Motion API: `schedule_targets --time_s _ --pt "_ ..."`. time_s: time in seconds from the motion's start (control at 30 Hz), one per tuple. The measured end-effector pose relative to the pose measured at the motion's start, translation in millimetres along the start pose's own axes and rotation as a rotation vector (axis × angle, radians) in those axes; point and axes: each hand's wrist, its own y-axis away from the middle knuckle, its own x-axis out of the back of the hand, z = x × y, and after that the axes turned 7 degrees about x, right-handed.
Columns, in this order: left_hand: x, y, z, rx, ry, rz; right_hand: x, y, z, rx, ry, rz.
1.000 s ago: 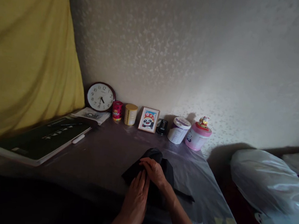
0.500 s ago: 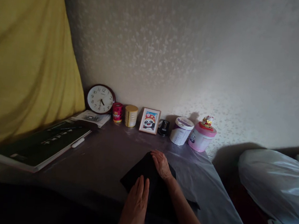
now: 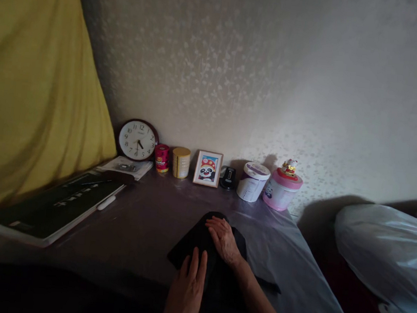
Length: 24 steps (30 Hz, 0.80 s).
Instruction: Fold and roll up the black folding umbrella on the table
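Note:
A black cloth [image 3: 202,231] lies folded on the table [image 3: 144,219], its dark surface showing few details. My left hand [image 3: 189,281] rests on its near left part, fingers stretched out and a little apart. Farther forward, my right hand [image 3: 223,238] lies palm down on the upper part of the cloth with its fingers extended. A narrow corner of the cloth sticks out to the right, past my right forearm. The cloth's near side is lost in shadow and partly behind my arms.
Along the wall stand a clock [image 3: 138,140], a red can [image 3: 162,158], a yellow-lidded can [image 3: 181,163], a framed panda picture [image 3: 208,169], a small black object [image 3: 228,177] and two tubs [image 3: 253,182]. A large green book [image 3: 58,206] lies left, beside a yellow curtain [image 3: 42,88].
My right hand has slid slightly back toward me over the cloth, and the cloth's far edge now looks rounder. The fingers of my left hand have spread a little.

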Motion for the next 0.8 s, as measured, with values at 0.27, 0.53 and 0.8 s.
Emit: schedule_targets --time_s 0.27,0.53,0.8 --pt "-20.0 -1.9 -16.0 -0.02 0.028 0.116 18.0 -4.1 16.1 -0.236 0.166 0.198" --pt "2.9 -3.3 -17.1 0.016 0.082 0.039 10.8 35.1 1.2 -0.223 0.014 0.207" --pt "20.5 -0.1 -33.6 -0.047 0.586 0.022 53.7 54.9 43.7 -0.574 -0.331 0.426"
